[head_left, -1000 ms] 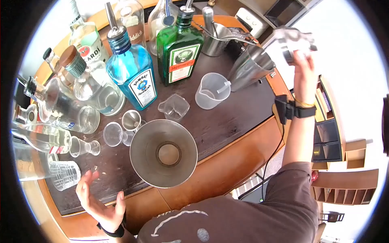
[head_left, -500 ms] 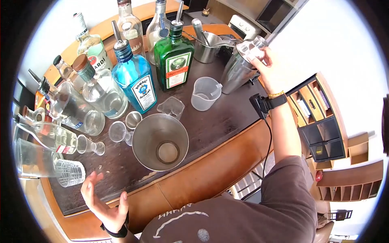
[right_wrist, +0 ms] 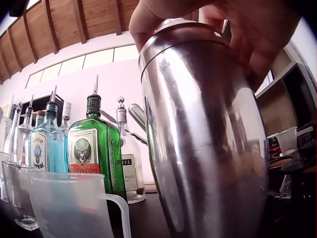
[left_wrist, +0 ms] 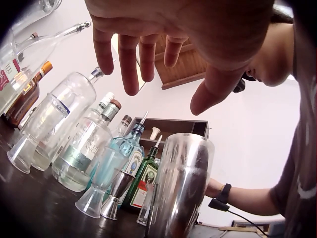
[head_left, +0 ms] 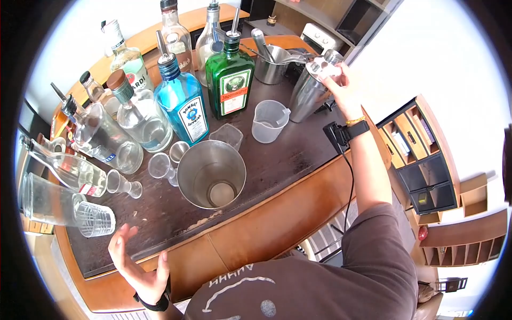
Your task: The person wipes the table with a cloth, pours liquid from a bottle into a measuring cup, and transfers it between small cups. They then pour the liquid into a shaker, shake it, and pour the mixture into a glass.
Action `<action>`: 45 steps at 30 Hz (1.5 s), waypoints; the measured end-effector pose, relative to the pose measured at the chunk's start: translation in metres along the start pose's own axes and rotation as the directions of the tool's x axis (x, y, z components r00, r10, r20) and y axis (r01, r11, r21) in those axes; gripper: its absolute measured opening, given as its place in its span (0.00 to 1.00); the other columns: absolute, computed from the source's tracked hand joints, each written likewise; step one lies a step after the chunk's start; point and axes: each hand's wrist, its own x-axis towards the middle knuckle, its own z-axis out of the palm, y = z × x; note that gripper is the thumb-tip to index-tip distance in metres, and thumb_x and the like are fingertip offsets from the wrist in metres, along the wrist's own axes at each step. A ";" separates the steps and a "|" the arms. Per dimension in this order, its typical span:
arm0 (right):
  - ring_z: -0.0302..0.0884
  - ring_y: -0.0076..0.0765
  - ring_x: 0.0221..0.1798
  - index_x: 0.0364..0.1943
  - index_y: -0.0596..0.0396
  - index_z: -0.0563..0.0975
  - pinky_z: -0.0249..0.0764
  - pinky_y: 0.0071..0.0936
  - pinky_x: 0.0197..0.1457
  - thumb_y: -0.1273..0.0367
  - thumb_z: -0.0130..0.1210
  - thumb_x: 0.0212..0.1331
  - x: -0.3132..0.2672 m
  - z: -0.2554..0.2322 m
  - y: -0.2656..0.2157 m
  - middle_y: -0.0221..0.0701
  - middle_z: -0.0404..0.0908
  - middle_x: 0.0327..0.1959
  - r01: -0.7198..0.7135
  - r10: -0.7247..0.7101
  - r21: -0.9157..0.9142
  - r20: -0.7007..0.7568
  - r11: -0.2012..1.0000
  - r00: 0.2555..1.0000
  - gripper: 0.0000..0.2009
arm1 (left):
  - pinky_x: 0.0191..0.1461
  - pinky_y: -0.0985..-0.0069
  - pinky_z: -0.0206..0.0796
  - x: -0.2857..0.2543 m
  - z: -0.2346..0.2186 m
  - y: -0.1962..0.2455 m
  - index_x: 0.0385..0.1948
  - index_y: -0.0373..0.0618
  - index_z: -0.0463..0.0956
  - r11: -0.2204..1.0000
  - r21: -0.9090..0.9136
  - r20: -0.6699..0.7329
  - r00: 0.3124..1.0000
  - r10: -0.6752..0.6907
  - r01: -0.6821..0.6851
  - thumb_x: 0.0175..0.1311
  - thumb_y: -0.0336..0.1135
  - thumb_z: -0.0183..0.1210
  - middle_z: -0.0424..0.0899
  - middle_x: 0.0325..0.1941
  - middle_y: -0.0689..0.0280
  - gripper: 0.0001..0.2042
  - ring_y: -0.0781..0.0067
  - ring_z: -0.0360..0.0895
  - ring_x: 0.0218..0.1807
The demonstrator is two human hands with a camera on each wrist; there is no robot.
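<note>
At the table's back right, the right hand (head_left: 344,93) grips the metal top (head_left: 322,68) of a steel shaker (head_left: 308,98). In the right wrist view the top sits on the shaker (right_wrist: 203,144), fingers round its shoulder. The left hand (head_left: 140,269) hangs near the front left edge, fingers apart, holding nothing; in the left wrist view its fingers spread above the glassware. An empty steel tin (head_left: 212,173) stands mid-table, with a clear plastic pitcher (head_left: 269,122) between it and the shaker.
Several bottles line the back and left, among them a blue one (head_left: 184,106) and a green one (head_left: 230,80). Small jiggers (head_left: 160,166), a clear square cup (head_left: 226,137) and a ribbed glass (head_left: 96,219) stand nearby. A steel cup (head_left: 271,69) holds tools. A cable (head_left: 349,186) trails from the right wrist.
The right hand has come down and left with the metal top, from raised in the air onto the shaker. The left hand has barely moved. The head view has shifted slightly.
</note>
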 end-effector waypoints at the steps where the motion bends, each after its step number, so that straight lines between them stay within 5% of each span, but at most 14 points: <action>1: 0.73 0.21 0.41 0.47 0.56 0.74 0.71 0.22 0.47 0.64 0.71 0.47 0.000 0.001 0.003 0.26 0.77 0.38 0.038 -0.038 -0.013 -0.020 0.999 0.999 0.24 | 0.64 0.53 0.58 0.000 -0.001 0.001 0.69 0.46 0.54 1.000 -0.001 -0.001 1.000 -0.005 0.005 0.51 0.31 0.68 0.66 0.63 0.48 0.41 0.53 0.73 0.55; 9: 0.74 0.26 0.46 0.53 0.58 0.73 0.72 0.26 0.52 0.62 0.71 0.47 -0.003 0.003 0.003 0.30 0.77 0.43 0.015 -0.018 -0.127 -0.027 0.992 0.999 0.29 | 0.64 0.55 0.60 -0.002 -0.001 0.012 0.67 0.46 0.57 0.998 -0.066 -0.026 1.000 0.008 -0.009 0.49 0.29 0.68 0.68 0.63 0.49 0.40 0.55 0.73 0.54; 18: 0.76 0.27 0.46 0.53 0.61 0.72 0.73 0.26 0.51 0.59 0.70 0.51 0.008 0.014 -0.007 0.32 0.79 0.43 0.147 -0.120 0.221 -0.132 0.964 0.984 0.29 | 0.61 0.56 0.63 -0.012 -0.007 0.026 0.66 0.46 0.59 0.998 -0.062 0.023 0.999 0.023 -0.022 0.48 0.30 0.68 0.69 0.61 0.49 0.39 0.54 0.73 0.54; 19: 0.77 0.27 0.44 0.50 0.61 0.73 0.73 0.26 0.49 0.59 0.70 0.52 0.013 0.009 -0.014 0.32 0.80 0.40 0.016 -0.011 0.079 -0.063 0.997 0.998 0.27 | 0.61 0.56 0.64 -0.011 -0.005 0.030 0.65 0.45 0.59 0.997 -0.074 0.053 0.998 0.030 -0.026 0.48 0.30 0.68 0.69 0.61 0.49 0.39 0.54 0.74 0.54; 21: 0.78 0.26 0.37 0.42 0.61 0.76 0.75 0.24 0.43 0.59 0.68 0.54 0.018 0.012 -0.015 0.32 0.81 0.33 -0.056 0.049 -0.114 -0.064 0.992 0.997 0.21 | 0.61 0.57 0.64 -0.004 0.002 0.041 0.60 0.44 0.66 0.993 -0.062 0.101 0.989 0.110 -0.104 0.47 0.32 0.69 0.74 0.56 0.51 0.34 0.54 0.74 0.54; 22: 0.77 0.24 0.35 0.41 0.61 0.76 0.74 0.23 0.42 0.58 0.67 0.55 0.016 0.017 -0.015 0.32 0.81 0.33 -0.004 0.014 0.103 -0.095 0.995 0.995 0.21 | 0.63 0.57 0.61 0.001 0.005 0.048 0.58 0.42 0.68 0.988 -0.050 0.153 0.976 0.153 -0.147 0.47 0.33 0.69 0.76 0.54 0.53 0.32 0.54 0.74 0.54; 26: 0.76 0.21 0.34 0.45 0.61 0.74 0.73 0.21 0.40 0.63 0.63 0.61 -0.003 0.004 -0.009 0.29 0.82 0.34 0.057 -0.030 0.160 -0.166 0.986 0.986 0.16 | 0.60 0.59 0.66 0.028 0.045 0.091 0.50 0.43 0.75 0.844 -0.399 0.248 0.843 0.476 -0.359 0.46 0.34 0.71 0.79 0.53 0.58 0.26 0.54 0.76 0.54; 28: 0.76 0.19 0.34 0.45 0.60 0.74 0.72 0.19 0.39 0.66 0.61 0.63 -0.026 -0.010 -0.032 0.28 0.82 0.34 0.014 0.009 0.130 -0.173 0.991 0.985 0.13 | 0.63 0.62 0.65 0.038 0.079 0.113 0.55 0.42 0.71 0.821 -0.491 0.312 0.822 0.477 -0.290 0.47 0.33 0.71 0.76 0.57 0.56 0.30 0.53 0.73 0.57; 34: 0.77 0.17 0.39 0.48 0.58 0.72 0.73 0.15 0.40 0.73 0.51 0.68 -0.099 -0.039 -0.108 0.32 0.83 0.47 0.038 -0.025 0.386 -0.040 0.922 0.999 0.08 | 0.73 0.56 0.50 0.068 0.199 0.165 0.67 0.34 0.50 0.904 -0.410 0.145 0.969 0.199 -0.124 0.45 0.39 0.74 0.58 0.67 0.44 0.49 0.44 0.57 0.69; 36: 0.77 0.24 0.47 0.48 0.59 0.72 0.74 0.24 0.52 0.74 0.50 0.68 -0.115 -0.047 -0.119 0.36 0.81 0.49 0.039 -0.029 0.484 -0.029 0.874 0.999 0.08 | 0.73 0.57 0.51 0.076 0.224 0.172 0.67 0.31 0.50 0.914 -0.368 0.110 0.968 0.227 -0.173 0.41 0.43 0.76 0.59 0.67 0.42 0.52 0.45 0.58 0.69; 39: 0.77 0.27 0.50 0.48 0.59 0.72 0.73 0.26 0.56 0.75 0.50 0.67 -0.129 -0.064 -0.121 0.39 0.80 0.51 -0.016 0.012 0.597 0.011 0.802 1.000 0.08 | 0.72 0.60 0.53 0.079 0.239 0.177 0.67 0.30 0.50 0.896 -0.432 0.239 0.944 0.227 -0.106 0.36 0.48 0.79 0.61 0.67 0.43 0.57 0.45 0.60 0.69; 40: 0.77 0.27 0.51 0.49 0.59 0.71 0.72 0.26 0.57 0.75 0.50 0.66 -0.134 -0.069 -0.125 0.39 0.80 0.51 -0.019 0.006 0.619 0.024 0.785 1.000 0.09 | 0.74 0.47 0.45 0.079 0.243 0.177 0.66 0.31 0.50 0.882 -0.466 0.240 0.949 0.204 -0.072 0.35 0.50 0.79 0.65 0.65 0.45 0.57 0.45 0.62 0.68; 42: 0.76 0.27 0.52 0.49 0.58 0.70 0.72 0.27 0.57 0.76 0.51 0.65 -0.138 -0.073 -0.126 0.38 0.79 0.52 0.052 -0.078 0.547 0.025 0.835 0.997 0.10 | 0.74 0.47 0.43 0.083 0.245 0.181 0.67 0.33 0.50 0.834 -0.552 0.311 0.932 0.186 0.018 0.34 0.52 0.79 0.70 0.62 0.47 0.58 0.47 0.67 0.65; 45: 0.75 0.26 0.52 0.48 0.58 0.71 0.72 0.26 0.57 0.76 0.55 0.62 -0.145 -0.071 -0.128 0.36 0.78 0.51 0.098 -0.158 0.510 0.076 0.855 0.985 0.11 | 0.75 0.45 0.42 0.087 0.248 0.185 0.63 0.37 0.57 0.875 -0.481 0.318 0.920 0.228 -0.051 0.35 0.49 0.78 0.73 0.60 0.53 0.51 0.52 0.70 0.63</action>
